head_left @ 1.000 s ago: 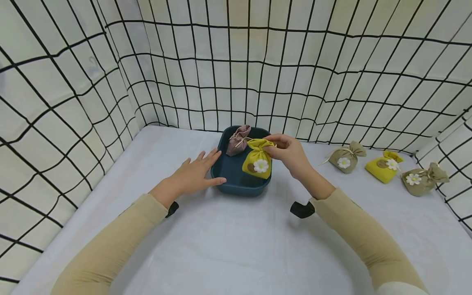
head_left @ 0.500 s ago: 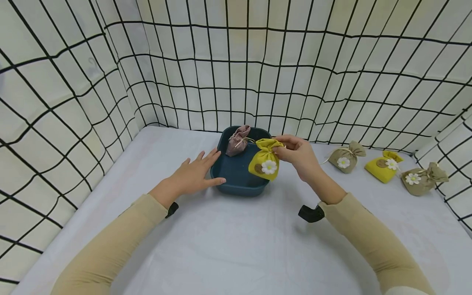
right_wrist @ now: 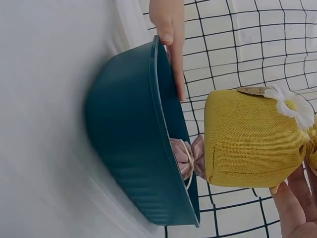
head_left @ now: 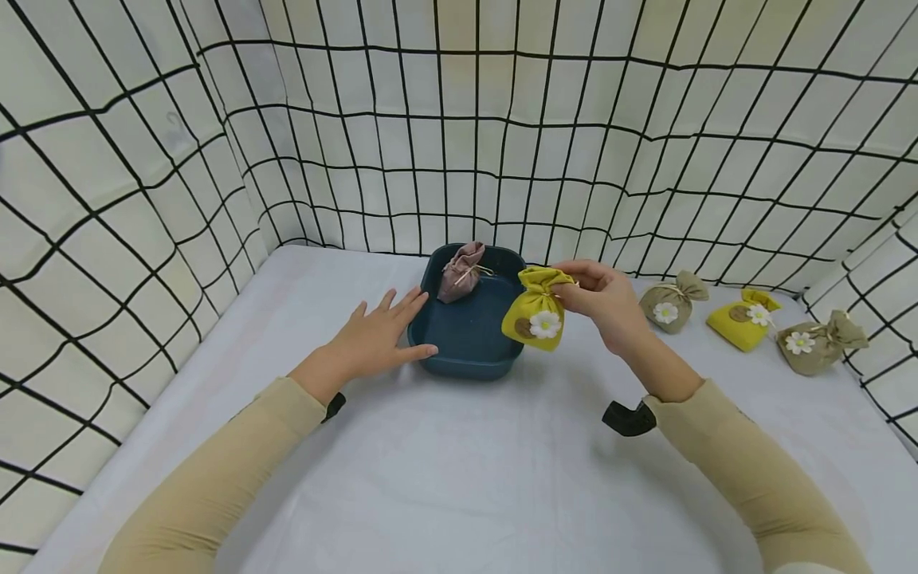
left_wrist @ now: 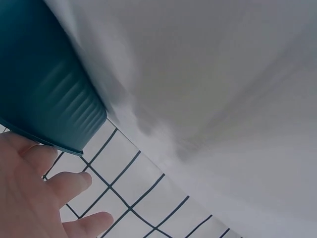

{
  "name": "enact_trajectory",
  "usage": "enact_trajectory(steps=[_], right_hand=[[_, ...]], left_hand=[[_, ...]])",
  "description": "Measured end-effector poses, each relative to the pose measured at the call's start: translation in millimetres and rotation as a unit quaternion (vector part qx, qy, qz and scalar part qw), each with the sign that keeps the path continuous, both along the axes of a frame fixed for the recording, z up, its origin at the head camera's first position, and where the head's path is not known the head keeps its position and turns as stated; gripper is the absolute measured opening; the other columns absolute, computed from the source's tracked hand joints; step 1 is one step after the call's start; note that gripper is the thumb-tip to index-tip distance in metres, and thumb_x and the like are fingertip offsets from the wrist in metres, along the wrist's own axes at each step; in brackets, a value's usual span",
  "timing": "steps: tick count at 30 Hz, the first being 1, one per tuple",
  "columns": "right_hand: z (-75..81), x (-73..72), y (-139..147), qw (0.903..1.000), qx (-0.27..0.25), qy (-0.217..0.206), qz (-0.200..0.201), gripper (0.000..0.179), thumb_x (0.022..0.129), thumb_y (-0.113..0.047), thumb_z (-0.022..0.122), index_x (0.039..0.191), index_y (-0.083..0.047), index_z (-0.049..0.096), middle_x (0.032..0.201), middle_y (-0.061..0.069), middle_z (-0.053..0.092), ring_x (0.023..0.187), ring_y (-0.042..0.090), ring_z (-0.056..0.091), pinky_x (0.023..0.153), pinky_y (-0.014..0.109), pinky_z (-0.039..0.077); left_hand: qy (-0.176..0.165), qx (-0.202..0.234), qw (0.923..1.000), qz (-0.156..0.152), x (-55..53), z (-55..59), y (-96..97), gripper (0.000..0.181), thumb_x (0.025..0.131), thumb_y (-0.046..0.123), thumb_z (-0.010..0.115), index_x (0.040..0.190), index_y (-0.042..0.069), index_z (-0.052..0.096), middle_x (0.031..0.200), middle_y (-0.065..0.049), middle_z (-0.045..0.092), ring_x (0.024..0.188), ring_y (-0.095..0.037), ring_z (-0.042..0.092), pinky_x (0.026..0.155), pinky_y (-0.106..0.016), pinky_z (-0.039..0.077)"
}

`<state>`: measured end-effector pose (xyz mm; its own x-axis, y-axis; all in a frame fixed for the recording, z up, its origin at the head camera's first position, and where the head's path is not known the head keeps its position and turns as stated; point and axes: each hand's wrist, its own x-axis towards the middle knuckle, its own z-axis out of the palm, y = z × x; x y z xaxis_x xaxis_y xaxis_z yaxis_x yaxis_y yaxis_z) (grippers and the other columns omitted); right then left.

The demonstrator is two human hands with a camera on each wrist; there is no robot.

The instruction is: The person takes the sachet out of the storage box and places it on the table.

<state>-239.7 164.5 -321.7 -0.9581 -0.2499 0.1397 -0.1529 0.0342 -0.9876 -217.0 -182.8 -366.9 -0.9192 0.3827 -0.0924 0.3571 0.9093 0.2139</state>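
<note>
My right hand pinches the gathered neck of a yellow pouch with a white daisy, holding it in the air just right of the dark teal bin. The right wrist view shows the yellow pouch hanging beside the bin's wall. A pink pouch leans in the bin's far left corner. My left hand lies flat with fingers spread, its fingertips against the bin's left rim. In the left wrist view the fingers sit by the bin's ribbed side.
Three more pouches lie on the white table at the right: a tan one, a yellow one and another tan one. Black-gridded white walls close in the back and both sides.
My right hand has carried the yellow pouch rightward, from over the bin's right part to beyond its right rim. The left hand has stayed against the bin.
</note>
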Motion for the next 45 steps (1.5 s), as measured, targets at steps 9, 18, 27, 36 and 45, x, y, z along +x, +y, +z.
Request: enact_trajectory(steps=[9,18,27,36,45], right_hand=[[2.3,7.1,16.7,0.9997,-0.023,0.008,-0.006,0.023,0.096,0.003,0.065,0.107,-0.015,0.072,0.104,-0.004,0.073,0.095,0.011,0.07,0.085,0.027,0.058],[-5.3,8.0,33.5,0.9988,-0.039,0.002,-0.03,0.025,0.096,0.004,0.066,0.103,-0.019,0.073,0.103,-0.005,0.073,0.094,0.008,0.071,0.083,0.024,0.058],[-11.0,7.3,53.8,0.9984,-0.041,-0.001,-0.039,0.024,0.096,0.003,0.066,0.106,-0.017,0.073,0.105,-0.004,0.072,0.096,0.008,0.07,0.084,0.023,0.058],[-24.6,15.2,78.0,0.9972,-0.059,-0.019,-0.041,0.028,0.097,0.005,0.065,0.104,-0.019,0.076,0.105,-0.005,0.072,0.097,0.007,0.069,0.083,0.022,0.057],[-37.4,17.9,101.5,0.9963,-0.072,-0.032,-0.034,0.029,0.098,0.007,0.064,0.105,-0.018,0.077,0.107,-0.005,0.073,0.097,0.006,0.07,0.082,0.023,0.058]], left_hand=[[0.034,-0.033,0.9988,-0.012,0.6,-1.5,0.7,0.096,0.097,0.071,0.049,0.166,0.014,0.016,0.171,-0.007,0.013,0.156,-0.039,0.006,0.116,-0.072,0.01],[0.041,-0.043,0.9981,-0.014,0.6,-3.6,0.4,0.095,0.098,0.071,0.048,0.166,0.013,0.015,0.171,-0.008,0.013,0.156,-0.04,0.008,0.116,-0.072,0.011],[0.04,-0.036,0.9985,-0.014,1.7,-4.4,-1.6,0.097,0.098,0.072,0.048,0.167,0.013,0.013,0.171,-0.007,0.012,0.156,-0.039,0.007,0.116,-0.072,0.011],[0.039,-0.023,0.9989,-0.016,2.0,-5.2,-1.4,0.097,0.098,0.072,0.047,0.166,0.012,0.015,0.171,-0.009,0.013,0.155,-0.041,0.009,0.116,-0.072,0.011],[0.031,-0.023,0.9992,-0.013,1.8,-2.6,-0.2,0.095,0.098,0.069,0.05,0.167,0.014,0.012,0.172,-0.007,0.011,0.155,-0.04,0.008,0.116,-0.072,0.011]])
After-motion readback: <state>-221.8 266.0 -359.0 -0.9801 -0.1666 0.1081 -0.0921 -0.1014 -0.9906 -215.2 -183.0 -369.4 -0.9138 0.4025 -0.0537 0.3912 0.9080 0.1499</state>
